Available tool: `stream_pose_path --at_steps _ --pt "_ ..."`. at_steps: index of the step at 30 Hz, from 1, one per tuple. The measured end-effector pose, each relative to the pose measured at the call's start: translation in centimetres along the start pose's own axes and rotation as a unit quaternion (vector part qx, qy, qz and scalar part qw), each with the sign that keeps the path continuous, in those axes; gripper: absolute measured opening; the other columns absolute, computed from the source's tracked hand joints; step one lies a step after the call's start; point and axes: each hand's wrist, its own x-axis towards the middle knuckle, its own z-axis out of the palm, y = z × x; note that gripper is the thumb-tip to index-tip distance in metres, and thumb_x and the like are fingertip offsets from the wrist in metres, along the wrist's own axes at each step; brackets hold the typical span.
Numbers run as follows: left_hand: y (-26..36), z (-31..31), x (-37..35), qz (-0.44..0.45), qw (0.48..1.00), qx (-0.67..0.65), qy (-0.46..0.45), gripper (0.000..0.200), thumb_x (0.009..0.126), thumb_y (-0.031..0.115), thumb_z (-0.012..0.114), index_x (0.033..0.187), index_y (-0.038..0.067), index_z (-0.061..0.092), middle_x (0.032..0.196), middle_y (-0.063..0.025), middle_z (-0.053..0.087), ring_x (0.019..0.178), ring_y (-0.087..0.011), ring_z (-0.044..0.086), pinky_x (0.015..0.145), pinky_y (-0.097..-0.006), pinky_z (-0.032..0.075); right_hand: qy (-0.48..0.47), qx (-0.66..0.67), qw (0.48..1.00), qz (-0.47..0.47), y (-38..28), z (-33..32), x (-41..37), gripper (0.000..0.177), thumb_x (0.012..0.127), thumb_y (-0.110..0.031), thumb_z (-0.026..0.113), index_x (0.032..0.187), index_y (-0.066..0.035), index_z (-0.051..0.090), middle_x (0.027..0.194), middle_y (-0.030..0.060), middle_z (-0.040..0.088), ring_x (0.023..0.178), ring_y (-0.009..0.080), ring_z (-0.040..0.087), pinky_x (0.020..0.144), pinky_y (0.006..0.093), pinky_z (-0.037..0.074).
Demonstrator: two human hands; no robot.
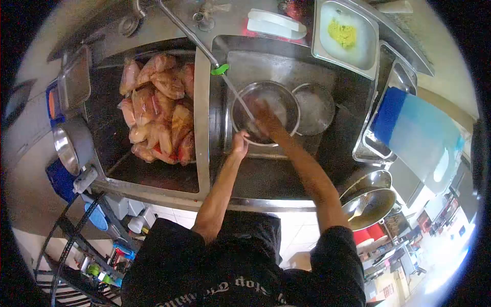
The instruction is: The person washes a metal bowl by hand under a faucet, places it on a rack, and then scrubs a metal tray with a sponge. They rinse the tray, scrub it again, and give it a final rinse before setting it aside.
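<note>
A round metal bowl (286,98) sits in the right-hand sink basin (266,61) under a stream of water from the faucet (190,36), which has a green piece (220,69) at its end. My left hand (240,141) is closed on the bowl's near left rim. My right hand (266,118) is down inside the bowl, smeared by motion; whether its fingers hold anything is hidden. Right beside the bowl lies another round metal vessel (318,110), with what looks like water in it.
Several bagged pieces of raw meat (156,110) fill the left basin. Behind the right basin stand a white brush-like item (277,24) and a metal pan (372,56) with a yellow scouring pad (341,34). Trays, a blue-based clear container (424,135) and pans (376,210) crowd the right side.
</note>
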Motion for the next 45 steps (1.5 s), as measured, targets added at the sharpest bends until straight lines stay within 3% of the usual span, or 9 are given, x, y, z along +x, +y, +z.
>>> stream_pose_path --at_steps 7,11,14,17,22,27,32,41,45 --pt "2.3 4.8 0.3 -0.159 0.975 -0.156 -0.017 0.014 0.073 0.017 0.052 0.081 0.006 0.053 0.066 -0.0033 0.052 0.047 -0.0158 0.048 0.042 -0.0273 0.043 -0.161 0.073 0.984 -0.006 -0.4 -3.0 -6.4 0.074 0.079 -0.057 0.039 0.131 -0.005 0.028 0.135 0.0142 0.029 0.126 0.0324 0.023 0.103 0.0503 0.01" --pt "-0.6 3.5 6.9 -0.038 0.997 -0.065 -0.011 0.025 0.07 0.022 0.054 0.088 0.005 0.055 0.077 -0.0066 0.056 0.067 -0.0208 0.055 0.06 -0.0338 0.049 -0.141 0.068 0.979 0.131 3.9 0.0 -6.7 0.089 0.071 -0.069 0.04 0.131 -0.005 0.027 0.136 0.0143 0.026 0.127 0.0308 0.02 0.104 0.0473 0.013" --pt "4.9 6.2 2.7 0.186 0.979 0.077 -0.041 0.041 0.07 0.006 0.048 0.111 0.003 0.051 0.089 -0.0048 0.052 0.081 -0.0185 0.048 0.071 -0.0275 0.041 -0.083 0.096 0.984 -0.125 4.6 1.1 -6.8 0.096 0.067 -0.071 0.043 0.134 -0.006 0.02 0.14 0.0147 0.012 0.129 0.0287 0.013 0.105 0.0436 0.013" --pt "6.0 5.8 1.1 0.31 0.941 0.131 -0.026 0.046 0.068 0.005 0.048 0.113 0.005 0.051 0.094 -0.007 0.053 0.086 -0.0196 0.048 0.076 -0.0276 0.04 -0.004 0.012 0.999 -0.052 5.2 2.5 -6.4 0.084 0.072 -0.063 0.046 0.129 -0.004 0.029 0.137 0.0146 0.021 0.127 0.028 0.02 0.105 0.0422 0.016" --pt "5.0 1.6 1.5 -0.004 0.998 0.051 0.04 0.03 0.07 0.024 0.053 0.095 0.008 0.05 0.1 -0.0102 0.051 0.085 -0.0264 0.051 0.075 -0.0374 0.043 -0.057 0.109 0.984 -0.132 5.4 -0.6 -6.5 0.063 0.078 -0.054 0.045 0.112 -0.002 0.051 0.122 0.0162 0.044 0.119 0.0294 0.034 0.102 0.0409 0.022" --pt "2.0 0.6 1.9 -0.198 0.977 -0.033 -0.077 0.056 0.081 0.04 0.04 0.128 0.015 0.022 0.126 -0.0153 0.034 0.099 -0.0279 0.05 0.069 -0.0538 0.044 0.036 0.142 0.979 -0.144 7.1 -7.2 -5.3 0.042 0.073 -0.046 0.061 0.082 -0.005 0.065 0.085 0.012 0.06 0.083 0.0247 0.055 0.076 0.0372 0.042" --pt "3.2 1.3 4.7 0.099 0.964 0.21 -0.13 0.05 0.083 0.048 0.042 0.112 0.008 0.038 0.106 -0.0099 0.043 0.088 -0.0199 0.049 0.075 -0.0399 0.042 0.068 0.425 0.902 -0.029 8.6 -10.4 -0.4 0.03 0.071 -0.033 0.069 0.074 -0.003 0.062 0.064 0.0112 0.059 0.057 0.0156 0.054 0.057 0.0282 0.044" --pt "7.3 5.0 -0.4 0.178 0.977 0.026 -0.113 0.039 0.083 0.043 0.051 0.089 0.006 0.058 0.078 -0.0009 0.055 0.067 -0.0125 0.052 0.062 -0.0293 0.046 0.32 0.174 0.929 0.061 2.9 -2.9 1.9 0.058 0.074 -0.039 0.06 0.116 -0.002 0.044 0.119 0.0243 0.041 0.111 0.0344 0.042 0.091 0.0386 0.035" --pt "5.9 1.3 -2.1 0.04 0.997 -0.054 0.042 0.048 0.084 0.046 0.047 0.107 0.004 0.052 0.1 -0.0058 0.054 0.086 -0.0166 0.053 0.075 -0.0324 0.045 0.173 0.575 0.787 0.14 3.8 -1.4 -2.2 0.059 0.076 -0.043 0.058 0.118 -0.003 0.044 0.124 0.0214 0.038 0.118 0.0294 0.035 0.097 0.0362 0.029"
